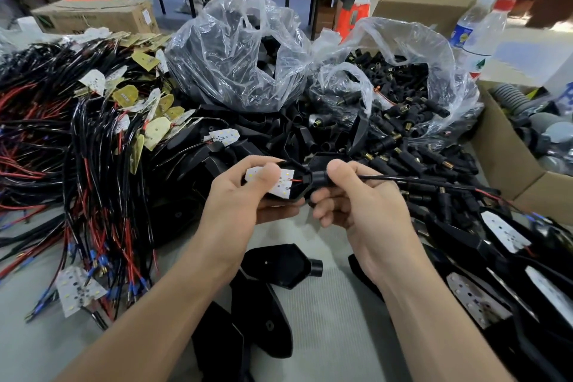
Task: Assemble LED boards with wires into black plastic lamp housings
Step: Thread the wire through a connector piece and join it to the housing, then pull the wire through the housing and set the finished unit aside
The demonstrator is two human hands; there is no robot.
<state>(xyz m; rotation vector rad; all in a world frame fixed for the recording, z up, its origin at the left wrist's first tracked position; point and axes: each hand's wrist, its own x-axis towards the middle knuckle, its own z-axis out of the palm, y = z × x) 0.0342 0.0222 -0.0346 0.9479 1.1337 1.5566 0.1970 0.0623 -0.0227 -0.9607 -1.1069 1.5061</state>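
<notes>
Grey counter carries the whole job, and most of it is buried. Along its left edge lies the biggest heap, a tangle of black and red wires with boards on their ends, so plenty of stock appears unassembled. Toward the far edge stand two clear plastic bags, one of black shells and one of small black plugs, many of which have spilled out in front. A cardboard box sits at the right edge, and nearer the right corner is a stack of finished lamps with white boards seated inside. Several empty shells wait at the near edge. Above the middle, the left hand grips a housing from below, its thumb pressing the LED board into the cavity. The right hand pinches the wire just where it leaves the housing's round neck, so the lead looks already threaded through. Judging from this, the piece is close to done: the board seems to need only final seating and the slack drawn out.
</notes>
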